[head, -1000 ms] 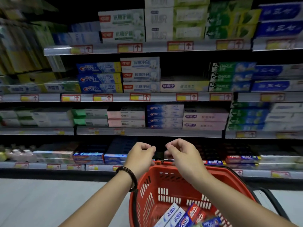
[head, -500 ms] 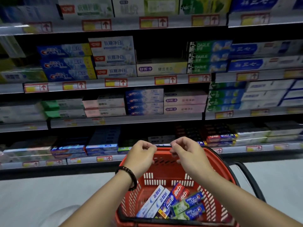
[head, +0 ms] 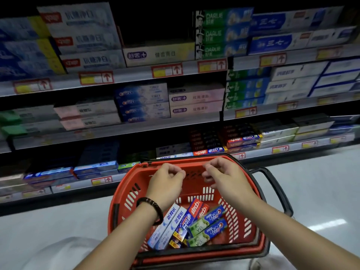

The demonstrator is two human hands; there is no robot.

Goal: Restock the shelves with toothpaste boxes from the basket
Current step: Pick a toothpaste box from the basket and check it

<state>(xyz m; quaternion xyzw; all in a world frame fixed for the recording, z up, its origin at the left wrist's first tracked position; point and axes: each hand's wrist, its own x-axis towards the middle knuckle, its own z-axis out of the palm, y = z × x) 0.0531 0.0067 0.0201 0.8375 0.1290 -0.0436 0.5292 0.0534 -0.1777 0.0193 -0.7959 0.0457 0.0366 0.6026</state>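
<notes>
A red plastic basket [head: 124, 191] sits low in front of me. Several toothpaste boxes lie flat in it: two white-and-blue ones [head: 167, 225], a red-and-blue one [head: 192, 213] and green-and-blue Crest boxes [head: 209, 226]. My left hand [head: 165, 184], with a dark bead bracelet on the wrist, hovers over the far half of the basket, fingers curled and holding nothing. My right hand [head: 224, 178] hovers beside it, a small gap away, thumb and fingers curled together, also holding nothing. Neither hand touches a box.
Stocked shelves [head: 175, 125] of toothpaste boxes rise behind the basket, with red-and-yellow price tags [head: 167, 70] along their edges. The basket's black handle [head: 276, 191] hangs down on the right. Pale floor [head: 321, 191] lies on both sides.
My view has tilted down and moved closer, so more of the basket and its boxes shows. My two hands have drifted slightly apart above the basket.
</notes>
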